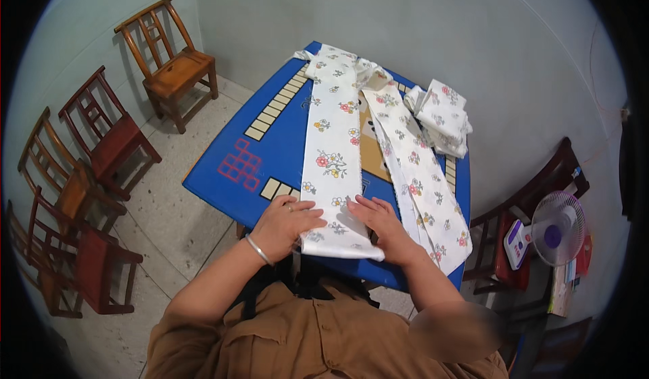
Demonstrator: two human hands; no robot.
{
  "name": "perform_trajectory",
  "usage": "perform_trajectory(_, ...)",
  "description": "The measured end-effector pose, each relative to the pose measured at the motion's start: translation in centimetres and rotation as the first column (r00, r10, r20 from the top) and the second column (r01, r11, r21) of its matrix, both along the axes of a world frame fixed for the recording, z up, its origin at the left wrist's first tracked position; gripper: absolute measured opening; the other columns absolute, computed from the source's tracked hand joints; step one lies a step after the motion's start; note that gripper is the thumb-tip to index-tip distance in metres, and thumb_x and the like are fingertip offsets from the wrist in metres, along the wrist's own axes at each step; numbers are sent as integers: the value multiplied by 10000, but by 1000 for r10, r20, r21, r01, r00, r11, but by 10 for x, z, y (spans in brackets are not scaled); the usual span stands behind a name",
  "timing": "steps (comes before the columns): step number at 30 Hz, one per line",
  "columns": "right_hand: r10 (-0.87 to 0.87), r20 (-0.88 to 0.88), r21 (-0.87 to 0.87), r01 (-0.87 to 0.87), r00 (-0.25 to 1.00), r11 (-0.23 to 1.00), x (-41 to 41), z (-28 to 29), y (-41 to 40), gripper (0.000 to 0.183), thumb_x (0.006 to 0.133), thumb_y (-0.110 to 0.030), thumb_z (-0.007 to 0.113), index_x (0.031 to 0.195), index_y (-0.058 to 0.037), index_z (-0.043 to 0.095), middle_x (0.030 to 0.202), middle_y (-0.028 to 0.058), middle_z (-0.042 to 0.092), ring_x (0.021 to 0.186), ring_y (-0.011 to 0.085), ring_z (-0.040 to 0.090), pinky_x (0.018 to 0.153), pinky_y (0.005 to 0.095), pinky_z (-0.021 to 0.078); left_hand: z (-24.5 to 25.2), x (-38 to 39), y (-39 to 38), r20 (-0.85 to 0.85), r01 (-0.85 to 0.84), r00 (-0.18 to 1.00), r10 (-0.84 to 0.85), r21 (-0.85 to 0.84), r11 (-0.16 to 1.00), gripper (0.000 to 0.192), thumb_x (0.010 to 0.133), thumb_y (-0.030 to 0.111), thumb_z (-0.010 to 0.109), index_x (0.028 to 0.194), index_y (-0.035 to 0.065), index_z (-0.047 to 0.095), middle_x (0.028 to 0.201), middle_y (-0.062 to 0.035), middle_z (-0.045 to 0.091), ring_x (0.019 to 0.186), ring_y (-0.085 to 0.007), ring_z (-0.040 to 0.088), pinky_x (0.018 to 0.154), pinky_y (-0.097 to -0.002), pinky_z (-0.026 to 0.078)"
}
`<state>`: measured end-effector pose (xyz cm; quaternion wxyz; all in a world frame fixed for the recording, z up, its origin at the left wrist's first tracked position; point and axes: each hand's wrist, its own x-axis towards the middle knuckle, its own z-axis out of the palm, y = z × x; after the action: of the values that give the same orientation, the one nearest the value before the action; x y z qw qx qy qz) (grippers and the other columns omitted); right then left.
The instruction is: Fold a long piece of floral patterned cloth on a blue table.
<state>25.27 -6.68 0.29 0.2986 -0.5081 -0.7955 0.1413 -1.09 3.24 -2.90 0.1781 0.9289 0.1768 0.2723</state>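
A long strip of white floral fabric (332, 140) runs down the blue table mat (218, 156) towards me, its near end folded or rolled at the table's front edge. My left hand (291, 222), with a ring and a bracelet, rests on the strip's left edge near that end. My right hand (377, 222) lies at its right edge, fingers spread and fingertips on the cloth. Neither hand plainly grips it. To the right, a second floral strip (416, 176) lies slantwise, partly doubled. Bunched fabric (372, 73) joins the far ends.
A folded stack of floral cloth (443, 118) sits at the mat's right edge. Several wooden chairs (177, 74) stand along the left wall. At right, a dark red chair (512, 262) holds a small purple and white fan (555, 229). Grey walls rise behind the table.
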Motion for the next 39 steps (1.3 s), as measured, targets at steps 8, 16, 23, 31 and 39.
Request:
perform_trajectory(8,69,69,-26,-68,995,997,-6,-5,-29,390,758,9,664,1109,-155,709,1168,-7,705,1157,189,610,913,363,404,7,-23,-49,30,3,1000,2,-170,985,345,799,126,696,1140,180,704,1180,-45,704,1156,-212,641,999,-404,386)
perform_trajectory(16,-165,-69,-87,159,984,983,-6,-20,-27,276,759,-80,722,1030,-124,698,943,41,671,907,270,577,803,386,400,5,-18,-42,130,-267,950,284,-134,954,356,719,27,703,1052,152,719,864,-18,691,863,-214,624,852,-378,384)
perform_trajectory(23,-527,-178,-288,468,831,835,-29,-1,3,439,857,-183,718,1242,-55,552,715,125,659,697,330,619,657,418,469,18,8,-31,31,-521,830,557,-315,793,523,806,155,764,1294,91,586,716,-5,619,755,-209,596,819,-374,381)
perform_trajectory(31,-413,70,38,412,908,911,-30,-5,-3,393,820,-124,731,1195,-127,613,705,54,606,674,251,571,677,378,408,20,9,-32,-150,-529,837,526,23,848,555,829,124,725,1352,71,546,894,-36,653,871,-230,583,931,-410,384)
perform_trajectory(39,-365,247,232,311,898,922,-30,-13,-2,94,789,-115,727,845,-132,653,703,30,589,673,220,561,663,369,374,21,65,-14,-279,-29,960,-2,-107,994,533,984,321,520,1456,91,428,1520,-120,412,1445,-269,321,1198,-456,176)
